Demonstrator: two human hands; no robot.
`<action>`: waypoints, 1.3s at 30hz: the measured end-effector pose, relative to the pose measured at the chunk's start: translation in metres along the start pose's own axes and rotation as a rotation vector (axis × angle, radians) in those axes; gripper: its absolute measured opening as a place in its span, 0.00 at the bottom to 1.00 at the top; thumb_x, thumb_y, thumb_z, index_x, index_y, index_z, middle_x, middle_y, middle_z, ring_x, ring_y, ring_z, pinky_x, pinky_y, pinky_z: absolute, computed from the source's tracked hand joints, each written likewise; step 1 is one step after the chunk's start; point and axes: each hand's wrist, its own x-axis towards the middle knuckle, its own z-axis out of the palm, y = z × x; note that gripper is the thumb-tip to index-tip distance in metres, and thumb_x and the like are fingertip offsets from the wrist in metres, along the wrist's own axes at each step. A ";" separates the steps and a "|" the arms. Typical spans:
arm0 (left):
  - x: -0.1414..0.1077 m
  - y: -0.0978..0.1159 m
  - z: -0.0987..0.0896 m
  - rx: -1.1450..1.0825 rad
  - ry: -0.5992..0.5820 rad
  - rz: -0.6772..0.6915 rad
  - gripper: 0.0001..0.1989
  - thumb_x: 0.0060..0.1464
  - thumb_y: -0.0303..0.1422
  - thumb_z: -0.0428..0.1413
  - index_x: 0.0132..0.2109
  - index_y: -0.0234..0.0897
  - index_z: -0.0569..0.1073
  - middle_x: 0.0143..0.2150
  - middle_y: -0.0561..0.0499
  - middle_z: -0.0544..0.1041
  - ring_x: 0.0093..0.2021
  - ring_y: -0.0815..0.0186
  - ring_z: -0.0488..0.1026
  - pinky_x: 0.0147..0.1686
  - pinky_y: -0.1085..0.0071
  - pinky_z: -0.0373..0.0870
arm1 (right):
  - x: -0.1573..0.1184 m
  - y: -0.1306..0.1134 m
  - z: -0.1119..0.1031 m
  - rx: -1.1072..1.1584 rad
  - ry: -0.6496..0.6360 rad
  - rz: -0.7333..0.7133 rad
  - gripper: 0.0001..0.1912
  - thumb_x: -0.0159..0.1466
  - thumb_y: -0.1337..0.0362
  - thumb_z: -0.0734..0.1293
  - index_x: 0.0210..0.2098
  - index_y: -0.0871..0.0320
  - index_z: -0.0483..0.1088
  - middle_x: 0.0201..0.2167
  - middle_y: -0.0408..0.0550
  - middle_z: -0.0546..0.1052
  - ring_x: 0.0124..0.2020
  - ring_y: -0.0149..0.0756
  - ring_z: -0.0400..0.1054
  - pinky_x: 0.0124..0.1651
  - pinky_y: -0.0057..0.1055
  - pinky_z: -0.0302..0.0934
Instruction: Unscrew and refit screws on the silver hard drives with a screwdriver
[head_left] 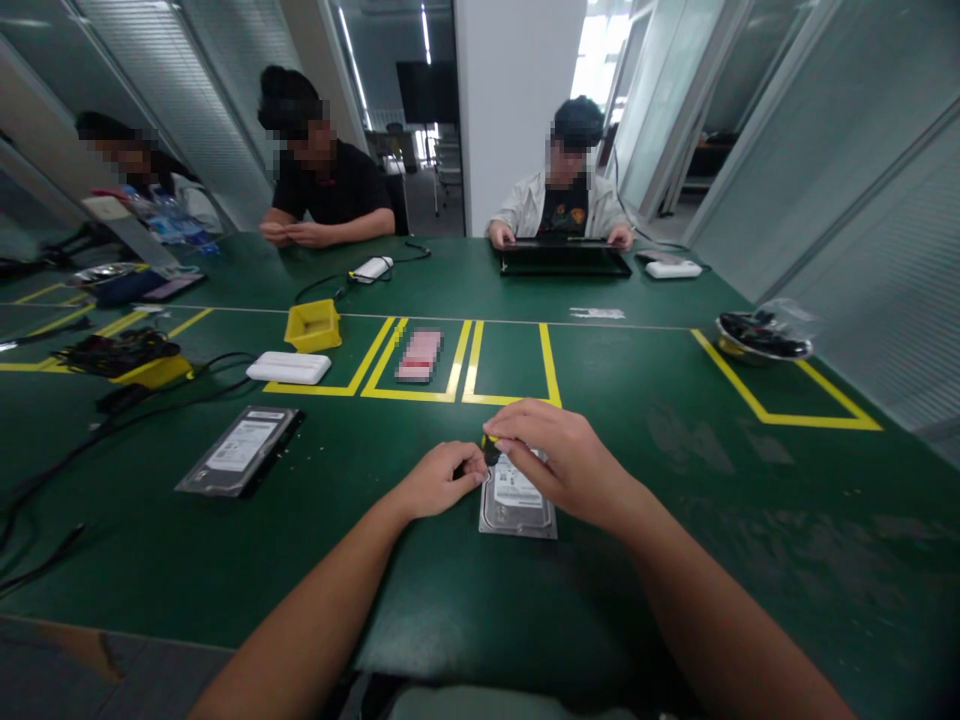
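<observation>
A silver hard drive with a white label lies flat on the green table in front of me. My right hand is over its upper part, closed around the handle of a short black and yellow screwdriver. The tool stands roughly upright at the drive's upper left corner; its tip is hidden. My left hand rests on the table with curled fingers, thumb and forefinger gripping the drive's left edge just beside the screwdriver.
Another hard drive lies to the left. Beyond are a white power bank, a yellow tray, a pink phone-like object and cables. A metal bowl stands right. Across the table, one person holds a black panel.
</observation>
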 end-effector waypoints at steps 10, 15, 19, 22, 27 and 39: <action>-0.001 0.001 0.003 0.017 0.019 0.024 0.03 0.58 0.30 0.54 0.37 0.35 0.71 0.32 0.54 0.72 0.33 0.67 0.68 0.35 0.72 0.61 | -0.004 0.004 0.005 -0.110 0.042 0.030 0.10 0.67 0.62 0.65 0.42 0.64 0.73 0.38 0.53 0.75 0.39 0.36 0.69 0.42 0.33 0.66; -0.002 0.003 0.003 -0.007 0.017 0.019 0.03 0.57 0.29 0.55 0.38 0.34 0.72 0.34 0.53 0.73 0.35 0.67 0.68 0.37 0.72 0.63 | -0.004 0.000 0.003 -0.056 0.038 -0.021 0.10 0.67 0.69 0.63 0.46 0.64 0.72 0.42 0.54 0.77 0.44 0.37 0.70 0.48 0.35 0.67; -0.002 0.004 0.004 -0.024 0.009 0.004 0.04 0.56 0.30 0.55 0.37 0.34 0.72 0.33 0.53 0.73 0.34 0.67 0.68 0.37 0.72 0.64 | -0.004 -0.004 0.001 -0.001 0.017 -0.032 0.13 0.67 0.73 0.60 0.47 0.61 0.72 0.46 0.53 0.77 0.50 0.37 0.70 0.54 0.39 0.65; -0.003 0.004 0.005 -0.028 0.021 -0.008 0.04 0.56 0.30 0.55 0.37 0.34 0.73 0.33 0.53 0.73 0.35 0.66 0.69 0.37 0.72 0.64 | -0.005 -0.005 0.002 -0.005 0.039 -0.001 0.10 0.67 0.69 0.63 0.45 0.62 0.73 0.45 0.55 0.74 0.46 0.37 0.70 0.48 0.37 0.67; -0.003 0.004 0.006 -0.035 0.024 -0.011 0.04 0.55 0.28 0.54 0.37 0.34 0.73 0.33 0.52 0.74 0.36 0.66 0.69 0.37 0.72 0.65 | -0.007 -0.002 0.005 -0.061 0.080 0.015 0.07 0.66 0.65 0.66 0.40 0.63 0.74 0.38 0.52 0.71 0.40 0.35 0.68 0.42 0.33 0.66; 0.001 0.010 0.013 -0.052 0.023 -0.036 0.03 0.53 0.25 0.52 0.34 0.33 0.71 0.31 0.54 0.71 0.33 0.68 0.67 0.36 0.73 0.63 | -0.012 -0.003 -0.003 -0.071 0.089 -0.063 0.06 0.66 0.69 0.63 0.41 0.61 0.72 0.44 0.55 0.75 0.46 0.39 0.70 0.48 0.38 0.66</action>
